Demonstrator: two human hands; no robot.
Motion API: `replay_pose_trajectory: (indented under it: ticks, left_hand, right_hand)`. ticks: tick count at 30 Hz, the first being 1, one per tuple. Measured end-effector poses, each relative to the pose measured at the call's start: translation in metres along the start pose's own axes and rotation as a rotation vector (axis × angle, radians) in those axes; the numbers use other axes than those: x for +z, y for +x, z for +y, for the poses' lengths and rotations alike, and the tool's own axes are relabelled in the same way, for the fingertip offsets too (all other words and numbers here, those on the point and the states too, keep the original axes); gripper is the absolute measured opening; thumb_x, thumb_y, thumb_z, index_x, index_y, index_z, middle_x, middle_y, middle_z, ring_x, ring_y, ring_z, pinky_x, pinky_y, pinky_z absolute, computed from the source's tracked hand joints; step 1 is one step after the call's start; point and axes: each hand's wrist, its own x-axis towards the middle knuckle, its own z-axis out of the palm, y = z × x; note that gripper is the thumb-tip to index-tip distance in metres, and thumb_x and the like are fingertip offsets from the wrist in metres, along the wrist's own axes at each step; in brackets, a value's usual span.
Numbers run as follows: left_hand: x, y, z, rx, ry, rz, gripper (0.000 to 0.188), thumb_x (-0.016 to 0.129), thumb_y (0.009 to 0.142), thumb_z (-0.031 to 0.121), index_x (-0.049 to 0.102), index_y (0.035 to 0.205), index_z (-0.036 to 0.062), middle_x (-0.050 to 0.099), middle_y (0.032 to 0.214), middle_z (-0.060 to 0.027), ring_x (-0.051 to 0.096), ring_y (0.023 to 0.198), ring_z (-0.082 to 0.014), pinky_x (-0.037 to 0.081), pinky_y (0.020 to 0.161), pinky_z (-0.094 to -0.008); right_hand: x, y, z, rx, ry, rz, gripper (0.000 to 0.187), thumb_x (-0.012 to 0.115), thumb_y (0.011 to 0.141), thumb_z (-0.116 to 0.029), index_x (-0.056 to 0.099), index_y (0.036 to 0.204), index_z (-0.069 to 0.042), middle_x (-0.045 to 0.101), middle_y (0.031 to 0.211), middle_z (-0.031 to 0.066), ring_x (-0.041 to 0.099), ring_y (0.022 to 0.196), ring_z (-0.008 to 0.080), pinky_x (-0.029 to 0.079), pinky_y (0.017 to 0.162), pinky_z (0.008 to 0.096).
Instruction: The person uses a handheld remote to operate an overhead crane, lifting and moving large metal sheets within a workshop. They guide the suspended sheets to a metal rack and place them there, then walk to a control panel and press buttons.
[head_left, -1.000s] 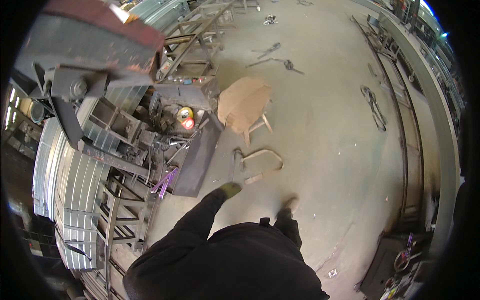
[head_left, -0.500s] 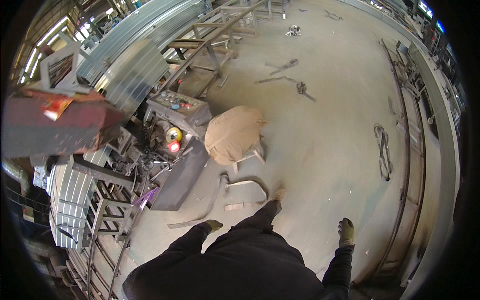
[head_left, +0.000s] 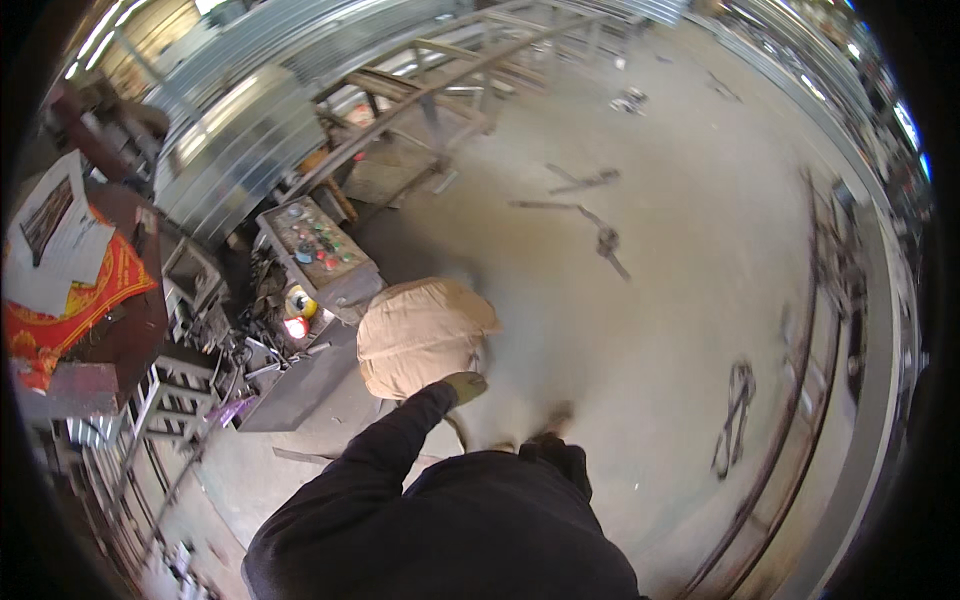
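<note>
My left hand [head_left: 467, 387], in a yellowish work glove, hangs in front of me at the near right edge of a stool's tan cloth cover [head_left: 425, 335]. I cannot tell whether it touches the cloth; its fingers are smeared by motion, and I see nothing held in it. My right hand is out of the picture. Beyond my dark jacket, one of my shoes [head_left: 555, 418] shows on the floor.
Left of the stool stands a control box [head_left: 320, 250] with coloured buttons, beside loose tools and a yellow tape roll [head_left: 301, 302]. A dark red machine part [head_left: 120, 340] juts in at far left. Straps [head_left: 736, 420] lie on the floor; rails [head_left: 800, 400] run along the right.
I have moved forward, so the stool is nearer. My left hand has swung forward to the stool's edge. My right hand has left the picture.
</note>
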Motion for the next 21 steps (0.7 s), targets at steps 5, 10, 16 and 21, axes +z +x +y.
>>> replay_pose_trajectory:
  ticks: [5,10,16,21]
  left_hand:
    - [0.012,0.086,-0.007,0.015,0.222,0.057,0.039,0.058,0.101,0.044,0.073,0.107,0.0082,0.071,0.099,-0.0099,0.064,0.097,-0.022,0.051,0.093,-0.0368]
    - [0.006,0.08,-0.017,-0.465,0.264,-0.292,0.047,0.058,0.097,0.048,0.072,0.117,0.0077,0.073,0.111,-0.0121,0.065,0.11,-0.0266,0.049,0.101,-0.0377]
    - [-0.021,0.134,0.051,-0.558,-0.195,0.121,0.036,0.061,0.1,0.043,0.075,0.103,0.0097,0.067,0.083,-0.0042,0.062,0.08,-0.0189,0.05,0.074,-0.0356]
    - [-0.041,0.23,0.111,-0.604,-0.24,0.038,0.042,0.06,0.098,0.046,0.075,0.116,0.0118,0.073,0.106,-0.0073,0.065,0.101,-0.0211,0.05,0.091,-0.04]
  right_hand:
    - [-0.079,0.116,-0.035,-0.077,-0.291,-0.07,0.029,0.061,0.098,-0.041,0.063,0.111,-0.016,0.064,0.095,0.0028,0.058,0.082,0.0196,0.047,0.069,0.0371]
    - [-0.205,0.287,-0.151,0.196,0.803,-0.207,0.032,0.062,0.098,-0.044,0.062,0.112,-0.015,0.061,0.095,0.0029,0.057,0.083,0.0209,0.047,0.069,0.038]
    - [-0.374,0.424,-0.41,-0.074,0.668,-0.023,0.017,0.064,0.095,-0.035,0.062,0.102,-0.019,0.06,0.082,-0.0032,0.053,0.064,0.0107,0.037,0.053,0.0277]
    - [-0.423,0.498,-0.603,-0.324,0.516,-0.034,0.013,0.067,0.097,-0.028,0.063,0.103,-0.017,0.06,0.079,-0.0056,0.051,0.06,0.0062,0.034,0.051,0.0221]
